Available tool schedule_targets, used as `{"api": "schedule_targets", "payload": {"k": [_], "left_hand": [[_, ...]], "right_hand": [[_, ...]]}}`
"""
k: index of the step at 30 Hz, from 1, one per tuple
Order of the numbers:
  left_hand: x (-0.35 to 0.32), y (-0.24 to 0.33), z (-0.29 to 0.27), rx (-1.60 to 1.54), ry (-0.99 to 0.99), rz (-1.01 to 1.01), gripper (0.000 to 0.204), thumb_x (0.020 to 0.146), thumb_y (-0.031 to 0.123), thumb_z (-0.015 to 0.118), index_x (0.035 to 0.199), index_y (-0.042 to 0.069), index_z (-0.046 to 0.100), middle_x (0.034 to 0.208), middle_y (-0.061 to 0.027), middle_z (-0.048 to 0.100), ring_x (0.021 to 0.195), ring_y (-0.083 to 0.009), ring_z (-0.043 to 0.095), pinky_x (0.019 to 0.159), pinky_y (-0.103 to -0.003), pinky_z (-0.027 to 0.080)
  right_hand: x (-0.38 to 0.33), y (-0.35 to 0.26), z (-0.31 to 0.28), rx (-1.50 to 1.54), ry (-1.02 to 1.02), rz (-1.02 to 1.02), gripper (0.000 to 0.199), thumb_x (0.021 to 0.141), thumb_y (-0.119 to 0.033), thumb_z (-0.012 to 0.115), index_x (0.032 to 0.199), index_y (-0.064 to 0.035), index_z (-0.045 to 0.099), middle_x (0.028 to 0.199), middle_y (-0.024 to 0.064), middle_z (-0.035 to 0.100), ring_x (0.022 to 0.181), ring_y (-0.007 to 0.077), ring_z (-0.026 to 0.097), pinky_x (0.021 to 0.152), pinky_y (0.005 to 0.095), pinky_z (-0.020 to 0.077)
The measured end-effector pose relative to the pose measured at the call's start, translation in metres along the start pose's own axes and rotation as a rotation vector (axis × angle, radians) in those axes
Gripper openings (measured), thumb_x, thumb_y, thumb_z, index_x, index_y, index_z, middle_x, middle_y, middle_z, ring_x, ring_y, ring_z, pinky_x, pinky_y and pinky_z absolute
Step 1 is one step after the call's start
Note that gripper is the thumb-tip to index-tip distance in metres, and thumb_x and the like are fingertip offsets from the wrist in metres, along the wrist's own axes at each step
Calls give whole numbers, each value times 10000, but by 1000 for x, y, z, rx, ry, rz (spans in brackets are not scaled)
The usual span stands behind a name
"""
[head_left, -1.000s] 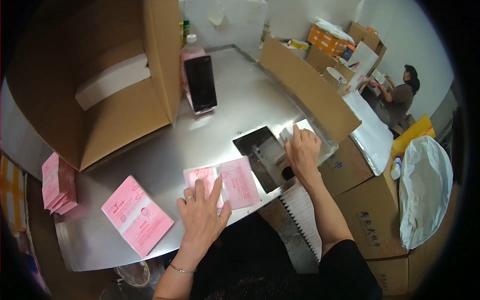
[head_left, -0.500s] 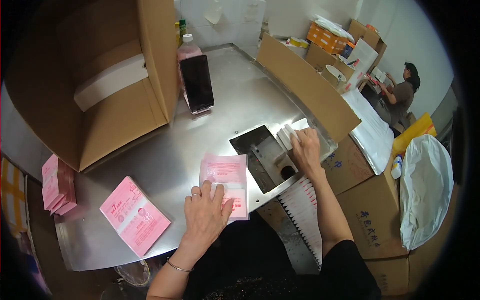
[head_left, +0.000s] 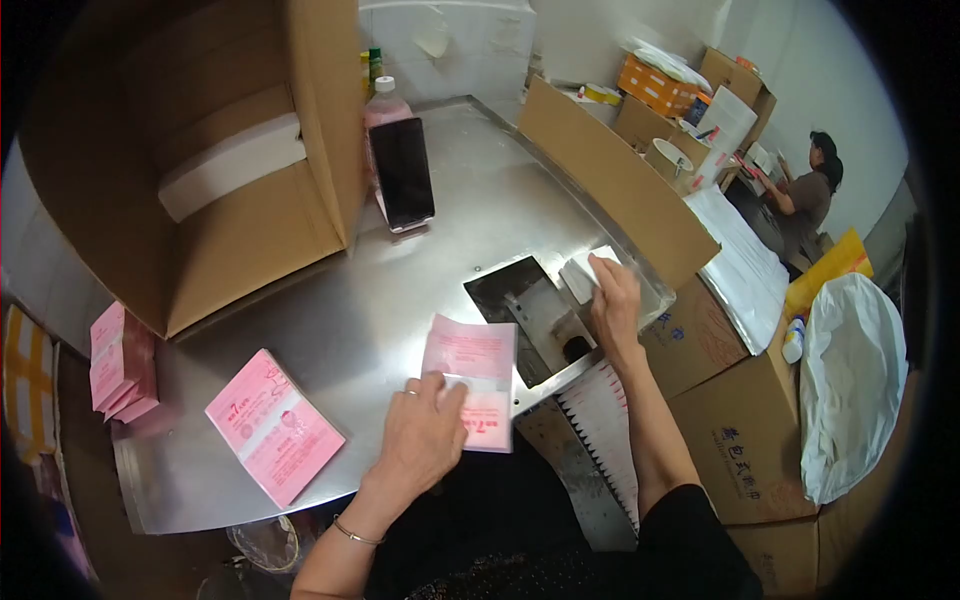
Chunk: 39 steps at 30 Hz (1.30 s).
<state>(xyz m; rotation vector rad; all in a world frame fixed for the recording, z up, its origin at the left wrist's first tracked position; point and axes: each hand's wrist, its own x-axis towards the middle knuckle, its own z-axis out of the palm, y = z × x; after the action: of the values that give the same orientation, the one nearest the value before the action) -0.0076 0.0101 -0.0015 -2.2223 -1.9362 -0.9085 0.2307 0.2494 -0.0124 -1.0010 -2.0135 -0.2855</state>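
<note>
My left hand (head_left: pixel 425 425) lies over a pink printed plastic bag (head_left: pixel 470 347) at the table's front edge. Its fingers and thumb press onto the bag's lower half. To the right, my right hand (head_left: pixel 617 300) grips the edge of a small stack of white folded tissues (head_left: pixel 581 276). That stack rests beside a rectangular opening (head_left: pixel 520 310) in the metal tabletop; part of it is hidden by my fingers. A flat pile of matching pink bags (head_left: pixel 272 428) lies left of my left hand.
An open cardboard box (head_left: pixel 255 225) stands at the left, near more pink packs (head_left: pixel 122 362). A phone (head_left: pixel 402 173) leans before a bottle (head_left: pixel 386 103). A cardboard flap (head_left: pixel 615 180) borders the right side. Cartons (head_left: pixel 740 440) and a white sack (head_left: pixel 853 390) stand beyond; another person (head_left: pixel 803 195) works farther back.
My left hand and the pink bag have shifted slightly right. My right hand's fingers have moved to the right side of the white tissues, which now lie flatter.
</note>
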Motion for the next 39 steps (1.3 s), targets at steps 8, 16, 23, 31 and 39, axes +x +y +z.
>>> {"api": "schedule_targets", "payload": {"k": [8,16,23,31,39], "left_hand": [[-1,-10,-31,32,-142,-140,641,732,203,727,1328,38,559,971,-181,534,878,-325,566,732,-441,434],[-27,9,-63,3,-196,-151,607,824,98,699,1403,67,519,965,-135,531,870,-305,534,760,-386,437],[-69,10,-84,301,53,-454,596,754,269,784,1306,122,615,1299,-172,505,1246,-399,449,1039,-572,289],[-82,-48,-84,464,-150,-587,615,891,304,692,1454,145,502,1540,-215,360,1433,-452,290,1178,-591,200],[-95,-84,-116,188,77,-701,241,915,-15,570,1152,20,591,1110,-198,571,1047,-357,524,974,-413,402]], "right_hand": [[-52,-164,-38,417,-369,-675,374,811,-146,615,1149,13,637,1155,218,614,1100,365,613,1077,614,364],[-21,-105,57,225,-612,-192,227,871,-106,563,1074,-25,627,1037,190,660,1046,375,626,1040,698,322],[-18,-80,9,72,-700,-27,165,868,-126,583,811,-10,686,726,197,668,696,404,669,652,505,537],[-2,-5,0,-318,-105,-30,163,889,-172,647,885,-21,709,858,125,615,866,307,594,797,449,441],[11,-8,-3,-193,-233,85,257,942,-149,547,810,22,685,833,161,580,841,334,563,740,460,443]]}}
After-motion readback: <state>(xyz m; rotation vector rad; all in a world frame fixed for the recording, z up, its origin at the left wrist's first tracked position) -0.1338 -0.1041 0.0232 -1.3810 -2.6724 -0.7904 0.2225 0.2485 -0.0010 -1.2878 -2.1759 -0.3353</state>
